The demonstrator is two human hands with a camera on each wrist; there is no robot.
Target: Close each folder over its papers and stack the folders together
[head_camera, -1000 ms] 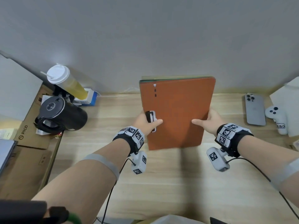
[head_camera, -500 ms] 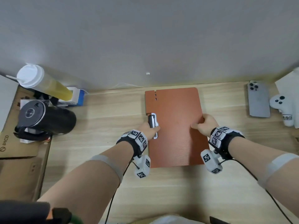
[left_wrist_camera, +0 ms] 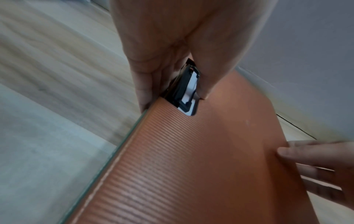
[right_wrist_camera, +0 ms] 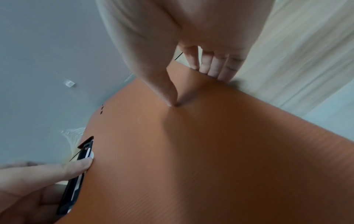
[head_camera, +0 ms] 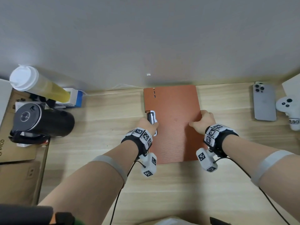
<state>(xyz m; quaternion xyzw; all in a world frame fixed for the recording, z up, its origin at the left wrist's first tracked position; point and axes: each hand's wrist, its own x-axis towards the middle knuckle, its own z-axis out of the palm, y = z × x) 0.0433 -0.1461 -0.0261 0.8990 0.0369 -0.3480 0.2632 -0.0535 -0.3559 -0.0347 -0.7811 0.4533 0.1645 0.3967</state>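
Observation:
An orange ribbed folder [head_camera: 172,114] lies closed and flat on the wooden table [head_camera: 105,143], its far edge near the wall. In the left wrist view a thin green edge [left_wrist_camera: 107,159] of another folder shows under its left side. My left hand [head_camera: 148,125] grips the left edge at the black-and-white spine clip [head_camera: 151,118], thumb on top and fingers down at the edge [left_wrist_camera: 145,91]. My right hand [head_camera: 203,122] holds the right edge, thumb pressed on the cover [right_wrist_camera: 168,94], fingers [right_wrist_camera: 216,66] curled over the edge.
A grey phone [head_camera: 264,103] and a white controller [head_camera: 290,111] lie at the right. At the left stand a black kettle [head_camera: 42,120], a lidded cup of yellow drink [head_camera: 37,85], a blue-white box [head_camera: 75,98] and cardboard boxes [head_camera: 16,151].
The folder stack was held tilted up off the table; it has come down flat onto the table by the wall. Both hands keep their hold on its sides.

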